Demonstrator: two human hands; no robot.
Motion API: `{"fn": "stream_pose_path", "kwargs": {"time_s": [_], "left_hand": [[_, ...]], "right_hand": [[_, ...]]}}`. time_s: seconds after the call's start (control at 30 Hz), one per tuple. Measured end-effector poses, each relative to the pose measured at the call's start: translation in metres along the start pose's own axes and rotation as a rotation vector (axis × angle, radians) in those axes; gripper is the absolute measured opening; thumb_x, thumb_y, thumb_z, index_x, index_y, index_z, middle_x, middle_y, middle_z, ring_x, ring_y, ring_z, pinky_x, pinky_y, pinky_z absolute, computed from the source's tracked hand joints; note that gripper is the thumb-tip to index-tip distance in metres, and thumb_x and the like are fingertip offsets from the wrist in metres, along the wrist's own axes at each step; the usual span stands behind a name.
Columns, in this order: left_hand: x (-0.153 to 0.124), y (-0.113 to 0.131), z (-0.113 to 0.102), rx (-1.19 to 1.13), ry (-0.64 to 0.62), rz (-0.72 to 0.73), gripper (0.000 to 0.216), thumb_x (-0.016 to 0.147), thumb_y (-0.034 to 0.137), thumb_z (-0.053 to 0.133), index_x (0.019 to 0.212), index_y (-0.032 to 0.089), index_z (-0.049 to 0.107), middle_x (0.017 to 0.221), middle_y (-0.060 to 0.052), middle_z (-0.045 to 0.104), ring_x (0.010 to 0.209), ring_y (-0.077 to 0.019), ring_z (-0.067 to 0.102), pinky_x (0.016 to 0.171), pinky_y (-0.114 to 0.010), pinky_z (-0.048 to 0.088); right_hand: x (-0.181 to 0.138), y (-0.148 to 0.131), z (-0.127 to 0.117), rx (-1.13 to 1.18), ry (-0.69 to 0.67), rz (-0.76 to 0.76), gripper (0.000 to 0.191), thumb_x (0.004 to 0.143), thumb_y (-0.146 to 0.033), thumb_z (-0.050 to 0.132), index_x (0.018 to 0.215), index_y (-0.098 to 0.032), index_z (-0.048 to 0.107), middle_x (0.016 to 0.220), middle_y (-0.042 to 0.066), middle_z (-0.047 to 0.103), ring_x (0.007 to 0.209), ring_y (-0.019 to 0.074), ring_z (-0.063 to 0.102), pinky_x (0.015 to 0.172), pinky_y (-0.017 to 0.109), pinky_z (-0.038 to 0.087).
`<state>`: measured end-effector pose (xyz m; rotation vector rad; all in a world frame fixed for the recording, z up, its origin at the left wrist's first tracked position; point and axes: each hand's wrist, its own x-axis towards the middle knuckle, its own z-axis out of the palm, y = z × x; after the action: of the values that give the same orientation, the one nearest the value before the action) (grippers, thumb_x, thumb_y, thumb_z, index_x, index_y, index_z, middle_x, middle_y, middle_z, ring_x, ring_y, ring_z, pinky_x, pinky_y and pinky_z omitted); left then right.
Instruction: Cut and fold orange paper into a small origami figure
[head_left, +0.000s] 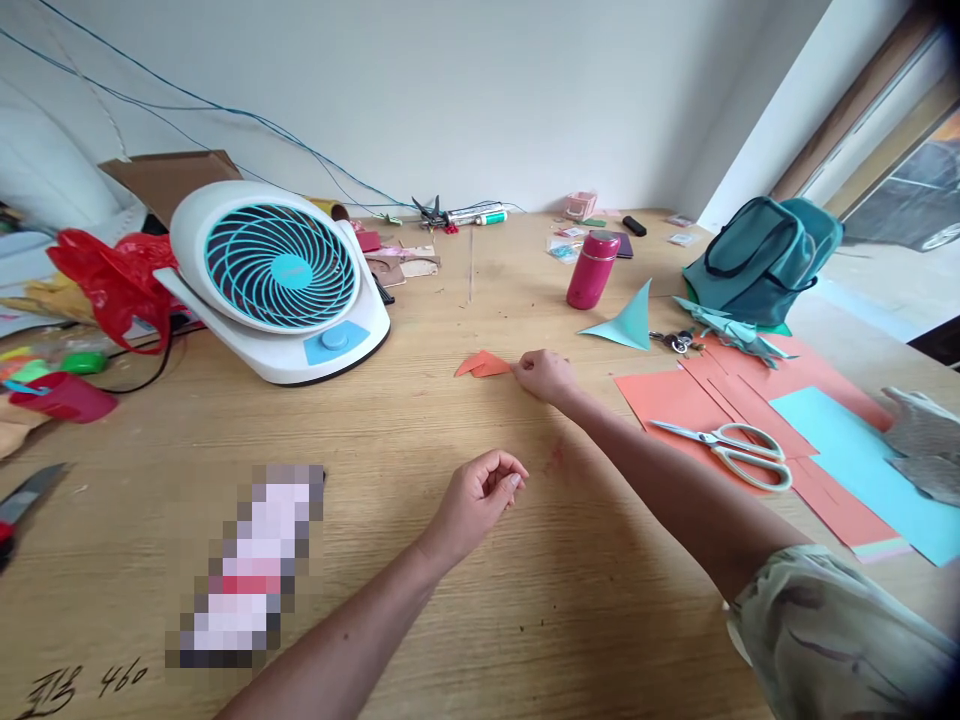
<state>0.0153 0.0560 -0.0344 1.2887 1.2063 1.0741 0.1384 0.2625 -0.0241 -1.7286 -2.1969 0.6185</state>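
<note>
My right hand [545,375] is closed in a pinch on the right tip of a small folded orange paper [484,364] at mid-table. The paper's left part fans into pointed flaps. Nearer to me, my left hand [487,490] hovers over the wood with its fingers curled in and nothing visible in it. Right of my right hand, a folded teal paper [624,325] stands as a pointed shape. White-handled scissors [739,445] lie on flat orange sheets [645,390], beside a light blue sheet [881,460].
A white fan [281,275] stands at the left. Behind my right hand is a pink bottle [592,270]. A teal bag [757,255], keys [681,342] and grey gloves [930,445] are on the right. A knife [30,500] lies at the left edge, near a pixelated object [251,570].
</note>
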Motion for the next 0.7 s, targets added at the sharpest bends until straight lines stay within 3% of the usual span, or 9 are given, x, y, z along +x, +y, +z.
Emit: {"fn": "stream_pose_path", "kwargs": {"time_s": [0.23,0.37,0.5,0.7], "left_hand": [[0.0,-0.003,0.0,0.05,-0.014,0.018,0.009,0.087,0.024,0.057,0.087,0.017,0.063,0.074,0.001,0.059,0.059,-0.0081,0.05,0.055,-0.02,0.04],[-0.001,-0.005,0.0,0.086,-0.021,0.033,0.01,0.088,0.023,0.056,0.087,0.017,0.063,0.071,0.001,0.058,0.059,-0.0089,0.05,0.056,-0.02,0.04],[-0.002,-0.004,0.0,0.128,-0.029,0.049,0.009,0.088,0.022,0.056,0.087,0.018,0.064,0.071,0.001,0.058,0.061,-0.0098,0.051,0.058,-0.021,0.04],[-0.002,-0.001,0.001,0.17,-0.034,0.062,0.01,0.088,0.02,0.055,0.088,0.018,0.065,0.071,0.001,0.059,0.061,-0.0102,0.051,0.058,-0.021,0.04]], "right_hand": [[-0.004,0.006,-0.001,-0.118,0.109,-0.142,0.024,0.097,-0.034,0.056,0.111,-0.017,0.064,0.105,0.008,0.068,0.096,0.0225,0.064,0.094,0.046,0.045],[-0.008,0.004,0.0,-0.128,0.145,-0.356,0.031,0.096,-0.026,0.051,0.124,-0.019,0.062,0.125,0.013,0.064,0.112,0.0272,0.057,0.096,0.042,0.039],[-0.005,0.001,0.006,-0.159,0.085,-0.56,0.038,0.094,-0.02,0.05,0.13,-0.02,0.063,0.139,0.012,0.059,0.122,0.0297,0.051,0.099,0.042,0.037],[-0.008,0.002,0.011,-0.222,-0.005,-0.647,0.04,0.101,-0.027,0.041,0.135,-0.017,0.061,0.146,0.011,0.056,0.127,0.0315,0.049,0.105,0.048,0.033]]}}
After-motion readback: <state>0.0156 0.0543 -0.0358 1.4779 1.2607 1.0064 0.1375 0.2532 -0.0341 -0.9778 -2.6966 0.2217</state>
